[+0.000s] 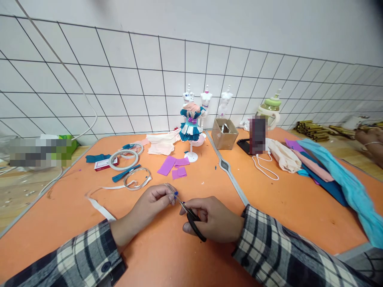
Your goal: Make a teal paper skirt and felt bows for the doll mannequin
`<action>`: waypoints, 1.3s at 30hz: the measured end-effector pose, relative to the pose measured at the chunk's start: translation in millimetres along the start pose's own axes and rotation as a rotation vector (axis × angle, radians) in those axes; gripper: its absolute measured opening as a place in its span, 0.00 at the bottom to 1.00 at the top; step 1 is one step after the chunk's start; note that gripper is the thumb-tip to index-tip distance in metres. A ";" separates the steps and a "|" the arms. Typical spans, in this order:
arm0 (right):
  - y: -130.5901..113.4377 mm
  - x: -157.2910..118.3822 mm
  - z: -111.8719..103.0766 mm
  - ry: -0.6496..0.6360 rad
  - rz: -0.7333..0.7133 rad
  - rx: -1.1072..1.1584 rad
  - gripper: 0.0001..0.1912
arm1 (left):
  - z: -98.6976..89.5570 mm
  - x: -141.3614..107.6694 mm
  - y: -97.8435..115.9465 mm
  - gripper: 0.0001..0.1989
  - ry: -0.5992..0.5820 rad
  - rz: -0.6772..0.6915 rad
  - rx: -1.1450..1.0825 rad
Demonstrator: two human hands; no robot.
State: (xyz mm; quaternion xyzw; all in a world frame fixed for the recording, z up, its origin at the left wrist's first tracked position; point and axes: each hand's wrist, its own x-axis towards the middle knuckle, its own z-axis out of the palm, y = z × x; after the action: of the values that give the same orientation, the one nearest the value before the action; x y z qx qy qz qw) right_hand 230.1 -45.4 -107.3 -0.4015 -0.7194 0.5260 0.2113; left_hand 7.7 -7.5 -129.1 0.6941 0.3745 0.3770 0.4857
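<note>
My right hand (209, 219) grips black-handled scissors (194, 225), their slim metal blades pointing up and left. At the blade tips, my left hand (158, 199) pinches a small dark blue piece (176, 194), which looks like paper or fabric. Just beyond the hands lie several purple pieces (167, 165). Behind them a small dress form wears a teal and white ruffled doll dress (191, 129) with a purple bow and a peach top part. Left of my left hand are a roll of tape (124, 160) and another tape ring (137, 178) with a loose white strip.
White mini dress forms (206, 97) stand at the wall beside a cardboard box (225, 135). A phone (259, 135) on a stand and a green-lidded bottle (271, 107) are to the right. Long crepe-like sheets (338, 171) lie farther right. Another person's hand (371, 141) shows at the right edge.
</note>
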 end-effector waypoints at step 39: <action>28.9 14.6 -46.7 0.352 0.231 -0.554 0.22 | 9.5 -0.2 12.5 0.10 0.118 -0.069 0.075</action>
State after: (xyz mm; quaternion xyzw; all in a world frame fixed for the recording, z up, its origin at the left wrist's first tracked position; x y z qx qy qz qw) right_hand 265.7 -2.7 -119.1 -0.6068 -0.7373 0.2538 0.1541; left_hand 18.0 -14.4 -119.5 0.6753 0.4398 0.3859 0.4490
